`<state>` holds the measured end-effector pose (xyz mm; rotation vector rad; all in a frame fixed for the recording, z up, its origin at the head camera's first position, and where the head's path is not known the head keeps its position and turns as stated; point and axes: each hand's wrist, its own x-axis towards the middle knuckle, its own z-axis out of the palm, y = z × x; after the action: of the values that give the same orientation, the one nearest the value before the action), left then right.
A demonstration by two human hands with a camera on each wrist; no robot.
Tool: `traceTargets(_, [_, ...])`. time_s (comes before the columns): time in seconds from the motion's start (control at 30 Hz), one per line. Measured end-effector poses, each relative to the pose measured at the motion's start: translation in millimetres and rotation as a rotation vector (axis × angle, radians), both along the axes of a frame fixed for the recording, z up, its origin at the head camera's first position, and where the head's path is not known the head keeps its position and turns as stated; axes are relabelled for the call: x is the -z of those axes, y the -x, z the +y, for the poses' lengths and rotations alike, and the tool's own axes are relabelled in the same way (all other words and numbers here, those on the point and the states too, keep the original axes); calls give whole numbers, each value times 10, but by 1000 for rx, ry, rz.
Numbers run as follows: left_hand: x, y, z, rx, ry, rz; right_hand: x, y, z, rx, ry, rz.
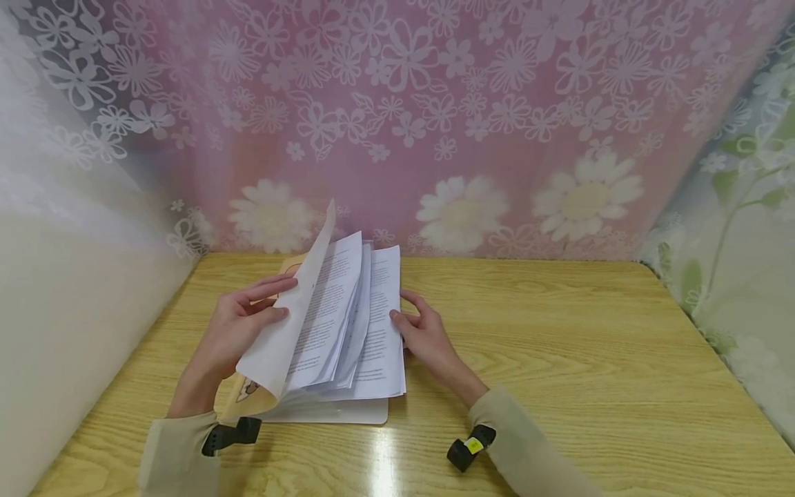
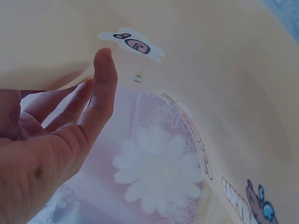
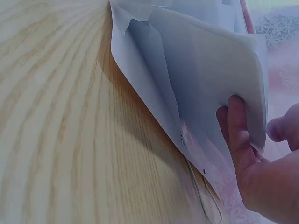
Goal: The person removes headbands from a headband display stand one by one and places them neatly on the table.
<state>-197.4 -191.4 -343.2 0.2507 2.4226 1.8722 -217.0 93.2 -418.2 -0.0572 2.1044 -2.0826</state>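
A soft folder stands partly opened on the table, its cover (image 1: 273,352) raised and bowed, white on the inside. In the left wrist view the cover's beige outside (image 2: 196,42) carries cartoon animal prints. My left hand (image 1: 226,328) holds that cover by its edge, one fingertip against the printed side and other fingers behind the edge. Several printed sheets (image 1: 329,304) fan out inside the folder. At their right edge my right hand (image 1: 431,338) pinches the sheets, thumb on top and fingers underneath. The folder's white back panel (image 1: 348,412) lies flat below them.
The wood-grain table (image 1: 559,345) extends to the right of the folder. Behind it hangs a pink flowered curtain (image 1: 373,138), with pale sheeting (image 1: 68,276) along the left side. A thin cord loop (image 3: 198,191) hangs near the sheets' lower edge.
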Motion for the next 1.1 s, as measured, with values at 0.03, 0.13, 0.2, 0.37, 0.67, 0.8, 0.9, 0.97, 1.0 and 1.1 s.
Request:
traceTargets(0.03, [-1,-2,0,0,-1,-1,1,2,-9,-3,4,-4])
traceTargets(0.13, [-1,-3,0,-1,1,-1,-5,10,-35,-14,8,-19])
traceTargets(0.2, [3,0,2,-2,0,0,-27,8,-51,-22,10,-33])
traceTargets(0.37, [7,8,13,2,-7,7,-180,-58,-102,-40,-8,-57])
traceTargets(0.67, [10,12,15,1,6,11,-299,-120,-189,-55,15,-65])
traceTargets(0.8, [14,13,19,-3,4,10,-295,-112,-209,-67,17,-81])
traceTargets(0.9, [17,12,22,-6,-4,11,-296,-109,-227,-82,24,-91])
traceTargets(0.97, [18,10,25,-8,-9,11,-295,-106,-240,-89,23,-92])
traceTargets(1.0, [18,9,25,-9,-10,10,-294,-106,-247,-90,21,-93])
traceTargets(1.1, [15,6,29,-16,-8,8,-215,-56,-268,-81,10,-93])
